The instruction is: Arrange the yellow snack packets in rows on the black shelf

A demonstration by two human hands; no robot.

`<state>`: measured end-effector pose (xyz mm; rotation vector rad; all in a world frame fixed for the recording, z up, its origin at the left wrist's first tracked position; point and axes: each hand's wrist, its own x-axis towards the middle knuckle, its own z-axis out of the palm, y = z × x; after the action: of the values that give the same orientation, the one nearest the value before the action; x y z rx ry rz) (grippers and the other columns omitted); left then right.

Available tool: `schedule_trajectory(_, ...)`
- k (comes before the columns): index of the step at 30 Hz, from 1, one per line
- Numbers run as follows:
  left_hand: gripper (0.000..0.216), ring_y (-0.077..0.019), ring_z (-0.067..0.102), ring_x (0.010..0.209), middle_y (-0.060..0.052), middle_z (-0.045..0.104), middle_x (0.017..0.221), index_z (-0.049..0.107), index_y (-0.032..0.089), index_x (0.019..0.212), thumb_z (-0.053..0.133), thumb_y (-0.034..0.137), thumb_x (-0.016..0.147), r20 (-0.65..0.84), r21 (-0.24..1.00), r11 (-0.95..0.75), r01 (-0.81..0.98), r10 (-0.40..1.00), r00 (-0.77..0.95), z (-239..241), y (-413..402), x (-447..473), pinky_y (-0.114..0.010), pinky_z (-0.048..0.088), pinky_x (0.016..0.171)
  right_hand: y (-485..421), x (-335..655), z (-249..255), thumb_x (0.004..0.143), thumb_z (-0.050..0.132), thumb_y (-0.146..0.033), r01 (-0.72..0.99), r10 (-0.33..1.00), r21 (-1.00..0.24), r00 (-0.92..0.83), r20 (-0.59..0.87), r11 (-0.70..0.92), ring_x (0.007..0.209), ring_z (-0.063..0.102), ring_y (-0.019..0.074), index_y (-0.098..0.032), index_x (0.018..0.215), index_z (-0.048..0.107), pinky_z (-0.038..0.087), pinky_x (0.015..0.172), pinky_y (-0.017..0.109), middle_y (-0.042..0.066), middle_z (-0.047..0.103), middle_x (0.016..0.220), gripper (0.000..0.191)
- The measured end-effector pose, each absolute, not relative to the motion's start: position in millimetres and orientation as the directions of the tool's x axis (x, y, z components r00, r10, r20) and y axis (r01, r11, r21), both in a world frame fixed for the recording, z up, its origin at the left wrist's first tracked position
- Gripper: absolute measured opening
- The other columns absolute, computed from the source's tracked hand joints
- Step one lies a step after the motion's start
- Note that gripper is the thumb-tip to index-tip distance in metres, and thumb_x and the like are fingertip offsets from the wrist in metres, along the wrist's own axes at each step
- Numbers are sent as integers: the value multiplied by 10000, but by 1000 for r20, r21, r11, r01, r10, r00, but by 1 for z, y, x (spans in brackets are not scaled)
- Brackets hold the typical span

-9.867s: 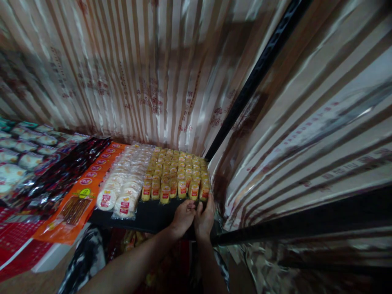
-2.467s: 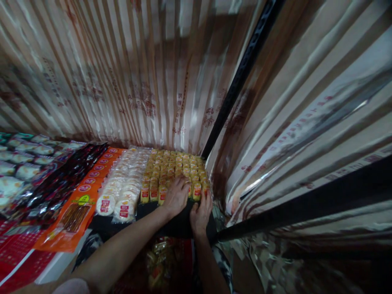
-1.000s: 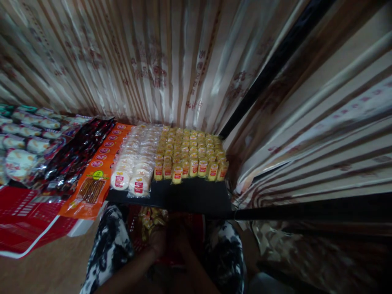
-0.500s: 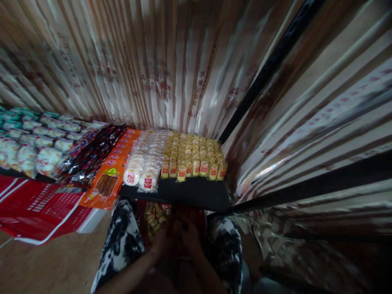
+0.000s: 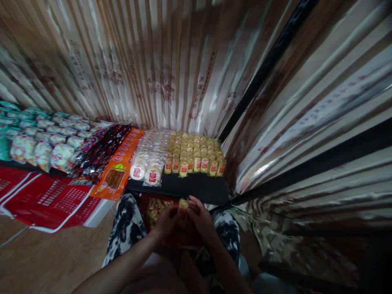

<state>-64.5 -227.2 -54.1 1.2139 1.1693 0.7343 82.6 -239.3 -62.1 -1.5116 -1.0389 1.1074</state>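
Low between my knees, my left hand [image 5: 167, 220] and my right hand [image 5: 199, 216] pinch a small yellow wrapped snack [image 5: 183, 203] from either side. Its label is too dim to read. Under the hands lies a red container [image 5: 174, 241], and loose yellow packets [image 5: 155, 207] fill its left part. Just ahead, rows of matching yellow packets [image 5: 196, 157] with red labels stand on a black shelf [image 5: 196, 188]. To their left are clear-wrapped round white snacks [image 5: 150, 163].
Further left on the shelf lie an orange snack pack [image 5: 118, 167], dark shiny packets [image 5: 101, 151] and rows of white and green packets [image 5: 55, 139]. A red bag [image 5: 52, 200] with white handles hangs below. Pleated printed curtains [image 5: 171, 69] and black poles [image 5: 266, 77] enclose the shelf.
My hands have risen out of the dark of the red container toward the shelf edge, and a yellow wrapped snack now shows between them. The view has shifted slightly left.
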Motion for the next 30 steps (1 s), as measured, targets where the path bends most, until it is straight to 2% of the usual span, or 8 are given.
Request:
schedule_trajectory(3, 185, -178, 624, 902, -70, 682, 959, 574, 157, 905, 507, 194, 736, -254, 965, 263, 8, 923, 288, -45, -222, -58, -287, 473, 829, -241, 80, -55, 682, 553, -324, 108, 973, -979, 176, -150, -170, 939, 632, 195, -179, 1091, 546, 482, 873, 370, 86, 668, 1015, 434)
schedule_trajectory(7, 227, -185, 631, 839, -72, 679, 911, 565, 158, 935, 502, 237, 732, -246, 967, 256, 0, 929, 275, -36, -216, -47, -295, 486, 767, -249, 81, -46, 748, 518, -333, 185, 989, -975, 106, -105, -123, 942, 631, 187, -201, 1096, 543, 484, 870, 347, 63, 669, 1024, 372)
schedule_trajectory(9, 242, -179, 621, 834, -66, 665, 913, 575, 155, 948, 489, 232, 735, -216, 976, 210, 50, 943, 255, -31, -214, -40, -293, 481, 770, -253, 85, -43, 754, 525, -339, 296, 985, -950, 165, -48, -96, 972, 618, 197, -218, 1113, 544, 478, 877, 349, 57, 656, 1061, 380)
schedule_trajectory(12, 218, -159, 594, 808, -51, 624, 881, 602, 156, 912, 495, 211, 729, -183, 965, 144, 220, 968, 171, -27, -208, -26, -281, 471, 786, -252, 92, -43, 733, 551, -347, 501, 955, -862, 285, 80, -77, 1002, 593, 227, -221, 1086, 575, 468, 879, 363, 71, 645, 1064, 376)
schedule_trajectory(15, 215, -135, 565, 758, -23, 563, 818, 607, 173, 926, 516, 220, 737, -143, 941, 92, 325, 980, 136, -29, -201, -10, -258, 476, 755, -245, 100, -44, 742, 543, -374, 615, 932, -784, 328, 154, -87, 959, 595, 235, -210, 1076, 582, 476, 835, 354, 88, 639, 1014, 375)
schedule_trajectory(21, 212, -107, 544, 727, -5, 509, 804, 603, 182, 949, 487, 216, 775, -77, 946, 18, 325, 982, 170, -36, -182, 16, -217, 471, 704, -228, 116, -46, 794, 474, -440, 665, 903, -741, 370, 219, -92, 881, 603, 225, -179, 1084, 562, 484, 779, 334, 97, 618, 943, 400)
schedule_trajectory(26, 231, -110, 542, 754, 7, 521, 800, 611, 207, 966, 493, 202, 768, -124, 890, 29, 454, 976, 179, -31, -168, 34, -216, 444, 749, -219, 127, -59, 804, 441, -497, 681, 859, -728, 418, 296, -81, 846, 602, 237, -163, 1082, 545, 493, 756, 362, 113, 611, 923, 447)
schedule_trajectory(30, 244, -111, 541, 763, -1, 530, 831, 610, 203, 978, 486, 189, 768, -136, 884, 25, 467, 969, 205, -28, -158, 47, -207, 438, 754, -208, 136, -72, 805, 427, -513, 685, 817, -721, 474, 330, -106, 861, 598, 243, -153, 1127, 521, 497, 752, 370, 126, 605, 951, 492)
